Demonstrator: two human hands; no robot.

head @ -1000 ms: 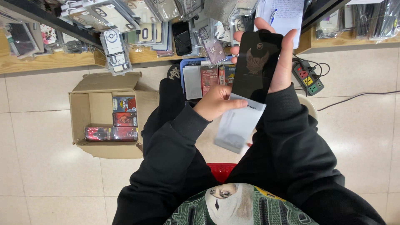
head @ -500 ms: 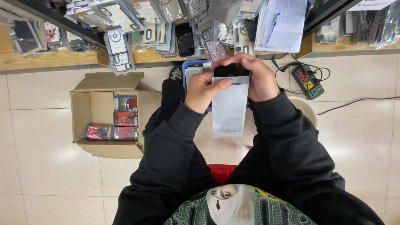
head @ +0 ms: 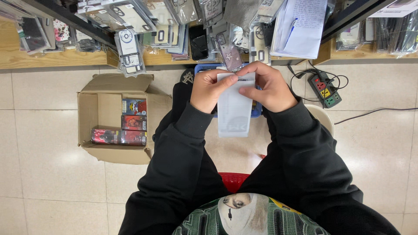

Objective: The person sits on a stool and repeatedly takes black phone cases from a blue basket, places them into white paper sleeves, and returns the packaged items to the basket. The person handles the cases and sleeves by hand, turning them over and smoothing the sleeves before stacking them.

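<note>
Pale tiled floor (head: 52,174) lies under me, with an open cardboard box (head: 115,119) of small coloured packets standing to my left, and a wooden shelf (head: 52,58) crowded with packaged phone cases runs across ahead. A black power strip (head: 325,90) sits on the floor to my right, well apart from the box. My left hand (head: 210,90) and right hand (head: 270,87) are both closed on the top edge of a white plastic sleeve (head: 234,109), which hangs upright between them above my knees.

You hold a flat, whitish translucent packet (head: 234,109) upright by its top edge, hanging lengthwise above your lap.
</note>
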